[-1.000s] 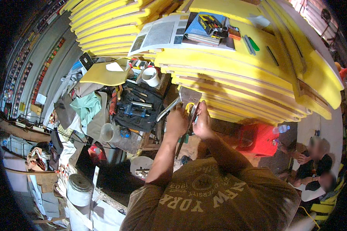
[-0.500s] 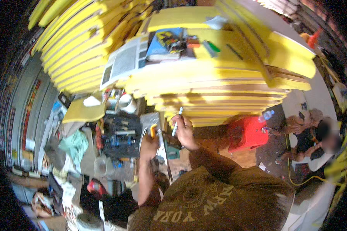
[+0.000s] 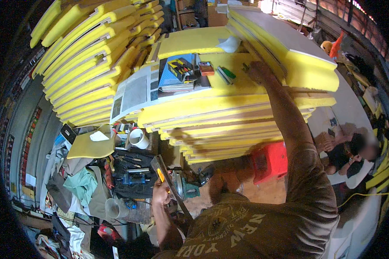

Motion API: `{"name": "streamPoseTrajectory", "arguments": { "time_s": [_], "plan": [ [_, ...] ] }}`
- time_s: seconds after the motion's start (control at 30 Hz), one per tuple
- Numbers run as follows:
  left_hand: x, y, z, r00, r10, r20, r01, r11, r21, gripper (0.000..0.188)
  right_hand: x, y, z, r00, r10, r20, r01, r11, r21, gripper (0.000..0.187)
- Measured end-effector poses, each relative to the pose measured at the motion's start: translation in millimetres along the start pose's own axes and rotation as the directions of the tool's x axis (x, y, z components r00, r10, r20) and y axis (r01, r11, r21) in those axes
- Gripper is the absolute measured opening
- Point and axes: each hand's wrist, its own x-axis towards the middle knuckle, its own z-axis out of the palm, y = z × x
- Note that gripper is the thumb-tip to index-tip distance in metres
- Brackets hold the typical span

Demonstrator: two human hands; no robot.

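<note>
Left hand (image 3: 161, 193) low in the frame, fingers closed around a long flat metal strip (image 3: 170, 184) with an orange-handled tool (image 3: 161, 175) pinched against it; strip runs diagonally from upper left down toward the chest. Green power tool (image 3: 186, 190) just beside that hand, partly hidden behind the strip.

Right hand (image 3: 258, 69) raised, arm fully stretched, resting on top of the stack of yellow foam boards (image 3: 229, 116). Fingers curled at a small dark object (image 3: 246, 67); cannot tell whether gripped or merely touched.

On the same top board, left of the right hand: green marker (image 3: 227, 73), small red box (image 3: 206, 67), dark case with yellow parts (image 3: 180, 68) lying on an open magazine (image 3: 136, 93).

Below the stack: white mug (image 3: 138, 138), black toolbox (image 3: 132, 172) with cluttered cloths beside it, red plastic stool (image 3: 270, 162) under the right arm. Second stack of yellow boards (image 3: 90, 52) leaning at upper left. Another person (image 3: 354, 155) seated on the floor at the right, well apart.
</note>
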Motion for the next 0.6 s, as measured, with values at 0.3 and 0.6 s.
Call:
{"name": "streamPoseTrajectory", "arguments": {
  "time_s": [0.3, 0.6],
  "plan": [
    [10, 1, 40, 0.998, 0.055, -0.007, -0.056, 0.991, -0.124, 0.028, 9, -3, -6, 0.956, -0.213, -0.201, 0.209, 0.977, -0.043, 0.04],
    [27, 8, 76, 0.993, 0.092, 0.08, -0.071, 0.971, -0.228, 0.031, 8, -112, 6, 0.936, -0.264, -0.234, 0.345, 0.553, 0.758, 0.029]
  ]
}}
